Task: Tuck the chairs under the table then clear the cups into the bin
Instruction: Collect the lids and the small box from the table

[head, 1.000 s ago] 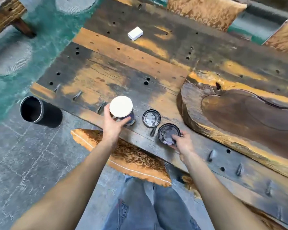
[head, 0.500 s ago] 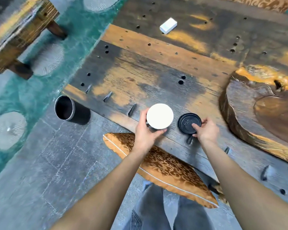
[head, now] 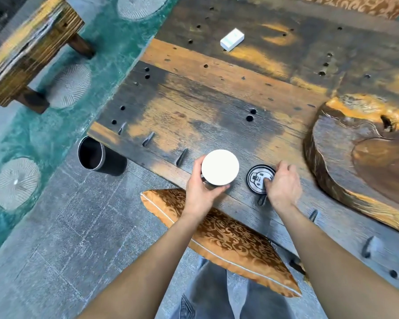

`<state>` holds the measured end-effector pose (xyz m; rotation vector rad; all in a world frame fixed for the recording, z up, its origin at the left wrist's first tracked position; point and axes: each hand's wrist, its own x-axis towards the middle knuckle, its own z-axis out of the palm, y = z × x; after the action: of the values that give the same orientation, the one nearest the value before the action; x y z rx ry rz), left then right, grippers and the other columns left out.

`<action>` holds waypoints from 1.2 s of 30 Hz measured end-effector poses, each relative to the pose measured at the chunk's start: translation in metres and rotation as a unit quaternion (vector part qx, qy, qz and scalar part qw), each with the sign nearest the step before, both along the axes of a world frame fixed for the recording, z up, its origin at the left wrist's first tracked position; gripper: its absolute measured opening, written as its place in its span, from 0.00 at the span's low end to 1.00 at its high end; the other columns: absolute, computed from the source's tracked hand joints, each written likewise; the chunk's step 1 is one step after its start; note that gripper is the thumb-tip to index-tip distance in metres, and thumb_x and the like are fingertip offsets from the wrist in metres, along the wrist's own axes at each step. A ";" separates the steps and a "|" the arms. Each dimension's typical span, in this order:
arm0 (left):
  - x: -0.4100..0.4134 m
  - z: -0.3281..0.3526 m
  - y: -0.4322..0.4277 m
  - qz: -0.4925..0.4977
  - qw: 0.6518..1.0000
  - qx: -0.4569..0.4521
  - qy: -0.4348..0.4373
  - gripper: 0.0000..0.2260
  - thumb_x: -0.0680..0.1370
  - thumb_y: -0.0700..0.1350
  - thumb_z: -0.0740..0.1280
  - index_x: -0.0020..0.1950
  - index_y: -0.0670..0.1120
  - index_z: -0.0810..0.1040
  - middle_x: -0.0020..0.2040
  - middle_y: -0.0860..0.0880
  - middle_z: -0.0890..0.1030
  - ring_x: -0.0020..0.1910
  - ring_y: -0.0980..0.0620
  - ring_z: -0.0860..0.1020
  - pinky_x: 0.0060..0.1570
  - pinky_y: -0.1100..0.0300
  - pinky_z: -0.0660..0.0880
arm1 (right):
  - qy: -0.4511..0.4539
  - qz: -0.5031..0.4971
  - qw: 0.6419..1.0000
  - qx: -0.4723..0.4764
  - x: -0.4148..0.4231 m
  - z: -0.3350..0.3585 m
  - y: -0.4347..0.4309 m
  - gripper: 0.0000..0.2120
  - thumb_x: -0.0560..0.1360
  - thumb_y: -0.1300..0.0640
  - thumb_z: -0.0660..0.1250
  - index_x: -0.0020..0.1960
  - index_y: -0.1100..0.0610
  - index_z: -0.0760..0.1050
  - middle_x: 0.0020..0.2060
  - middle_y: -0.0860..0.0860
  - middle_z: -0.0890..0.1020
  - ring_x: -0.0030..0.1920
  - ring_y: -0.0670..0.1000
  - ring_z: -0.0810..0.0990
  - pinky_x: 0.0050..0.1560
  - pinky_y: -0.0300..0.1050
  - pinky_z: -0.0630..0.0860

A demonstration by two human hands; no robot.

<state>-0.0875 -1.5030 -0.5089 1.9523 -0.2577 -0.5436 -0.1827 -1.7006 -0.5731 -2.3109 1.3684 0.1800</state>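
Observation:
A cup with a white lid (head: pixel 220 168) stands near the front edge of the wooden table (head: pixel 217 100). My left hand (head: pixel 199 194) grips it from the near-left side. Just to its right is a cup with a black lid (head: pixel 258 180). My right hand (head: pixel 283 187) holds this one, with fingers curled over its right rim and the thumb on the lid. The black round bin (head: pixel 91 154) stands open on the floor by the table's left corner. A chair with a gold patterned cushion (head: pixel 224 242) sits partly under the table edge below my arms.
A thick carved wooden slab (head: pixel 366 162) lies on the table at the right. A small white box (head: pixel 232 39) rests farther back. A wooden stool (head: pixel 28 47) stands on the teal floor at the upper left. Another gold cushion (head: pixel 355 5) shows beyond the far edge.
One second ago two black lids lay side by side; now only one shows, under my right hand, which moved left. My left hand kept its grip on the white-lidded cup.

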 end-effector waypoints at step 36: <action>0.021 0.158 0.179 0.182 0.979 -0.074 -0.051 0.41 0.61 0.34 0.83 0.69 0.58 0.73 0.63 0.61 0.79 0.58 0.68 0.76 0.48 0.74 0.73 | -0.328 0.020 0.863 0.385 0.055 0.178 0.150 0.13 0.78 0.64 0.60 0.52 0.45 0.73 0.52 0.54 0.84 0.49 0.58 0.84 0.36 0.54 0.80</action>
<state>-0.0662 -1.3243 -0.3511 1.8271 0.0001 -0.1795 -0.1275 -1.5507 -0.3950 -1.5001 0.7033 -0.0522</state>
